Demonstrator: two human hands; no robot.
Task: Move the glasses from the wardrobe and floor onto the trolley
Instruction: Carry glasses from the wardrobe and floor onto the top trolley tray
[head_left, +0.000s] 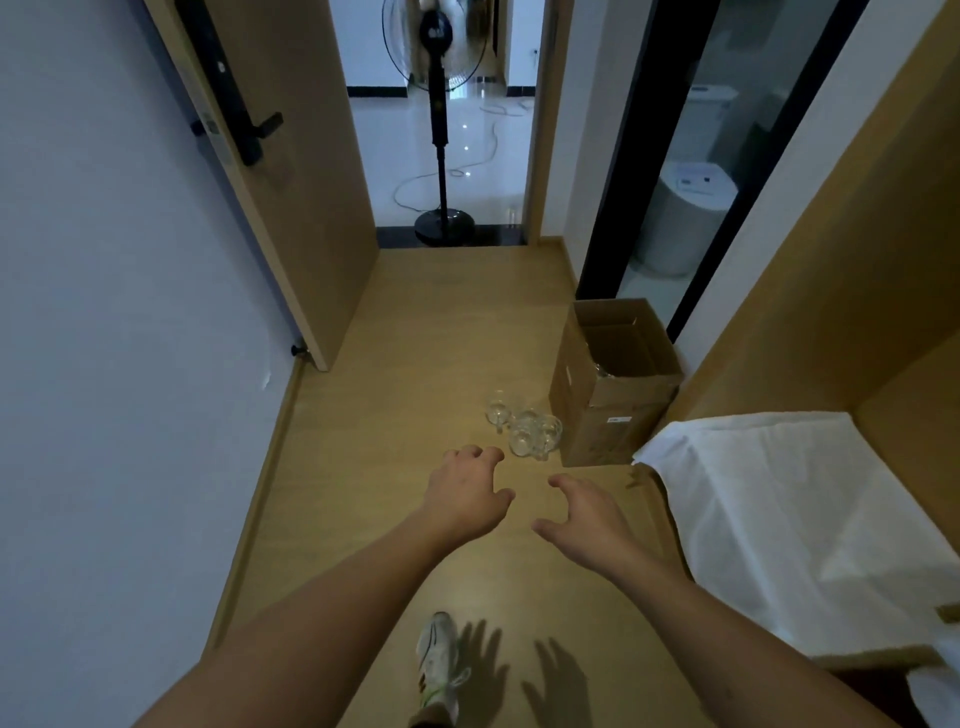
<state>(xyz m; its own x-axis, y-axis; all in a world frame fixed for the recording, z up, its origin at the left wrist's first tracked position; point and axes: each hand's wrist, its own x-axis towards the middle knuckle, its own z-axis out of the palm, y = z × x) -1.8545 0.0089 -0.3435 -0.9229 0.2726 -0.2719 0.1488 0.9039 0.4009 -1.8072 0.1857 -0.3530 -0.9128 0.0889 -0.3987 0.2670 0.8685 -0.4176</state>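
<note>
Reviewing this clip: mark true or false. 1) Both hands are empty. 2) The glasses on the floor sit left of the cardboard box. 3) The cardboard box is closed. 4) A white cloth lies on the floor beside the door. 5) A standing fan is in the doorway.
1) True: the left hand and right hand hold nothing.
2) True: the glasses stand on the floor just left of the cardboard box.
3) False: its top is open.
4) False: the white cloth lies on the wooden ledge at right.
5) True: the standing fan is there.

Both bare arms reach forward, left hand (467, 493) and right hand (582, 519) empty, fingers loosely spread.
</note>
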